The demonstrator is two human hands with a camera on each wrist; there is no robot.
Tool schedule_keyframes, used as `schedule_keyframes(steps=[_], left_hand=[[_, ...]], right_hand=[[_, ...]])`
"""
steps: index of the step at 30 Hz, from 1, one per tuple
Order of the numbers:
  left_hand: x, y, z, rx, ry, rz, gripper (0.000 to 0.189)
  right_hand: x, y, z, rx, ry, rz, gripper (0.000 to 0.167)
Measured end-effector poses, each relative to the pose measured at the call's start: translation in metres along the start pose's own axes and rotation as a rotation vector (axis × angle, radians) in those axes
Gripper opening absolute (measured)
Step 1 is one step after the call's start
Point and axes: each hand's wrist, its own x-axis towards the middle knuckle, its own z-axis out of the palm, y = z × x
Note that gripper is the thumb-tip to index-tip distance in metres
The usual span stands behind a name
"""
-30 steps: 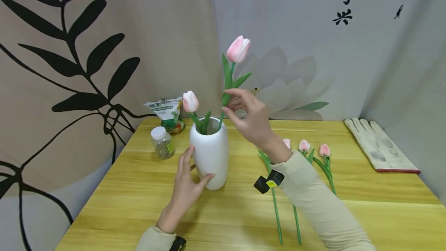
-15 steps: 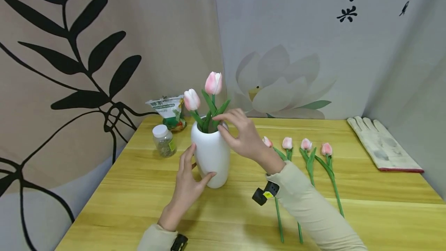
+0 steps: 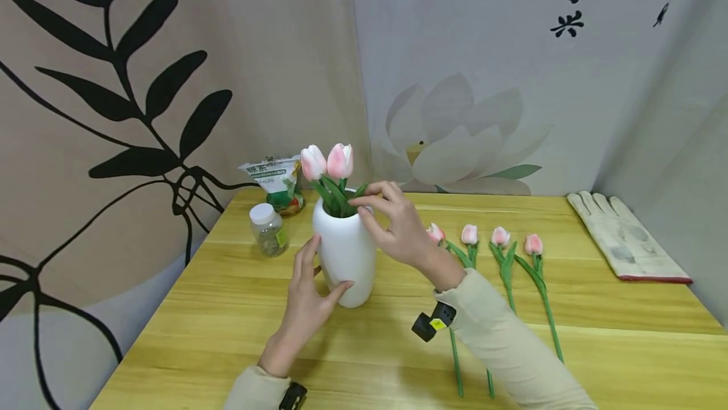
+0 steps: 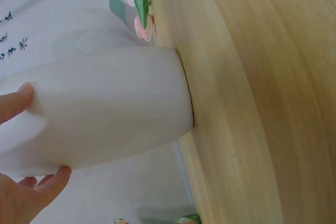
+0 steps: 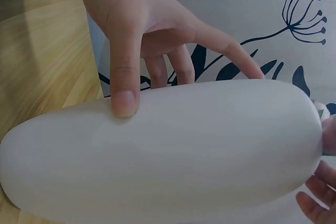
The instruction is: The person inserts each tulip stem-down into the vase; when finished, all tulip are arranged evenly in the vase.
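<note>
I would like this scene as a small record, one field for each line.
Left hand: grips the side of the white vase
Right hand: at the vase's mouth, beside leaves; grip unclear
In vase: two pink tulips
Right of vase: four more tulips lying on the table
Left of vase: white-lidded jar, bag behind it
Far right: glove

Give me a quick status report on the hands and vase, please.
Left hand holding upright white vase. Right hand at its top. Two pink tulips in it. No obstruction visible.
</note>
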Motion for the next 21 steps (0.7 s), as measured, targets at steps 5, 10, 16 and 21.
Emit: schedule_keyframes(steps=[5, 10, 16, 21], left_hand=[[0.0, 0.0, 0.0, 0.002, -0.002, -0.001, 0.099], [0.0, 0.001, 0.0, 0.0, 0.0, -0.003, 0.099], [-0.001, 0.002, 0.001, -0.009, 0.006, -0.01, 0.1], [0.0, 0.002, 0.0, -0.013, 0.003, -0.014, 0.099]], right_hand=[[-0.002, -0.003, -0.005, 0.004, 0.026, 0.007, 0.018], [-0.004, -0.006, -0.016, 0.037, 0.11, 0.009, 0.02], [-0.014, 0.007, -0.04, 0.011, 0.177, 0.067, 0.025], [-0.037, 0.029, -0.059, -0.024, 0.142, 0.29, 0.027]])
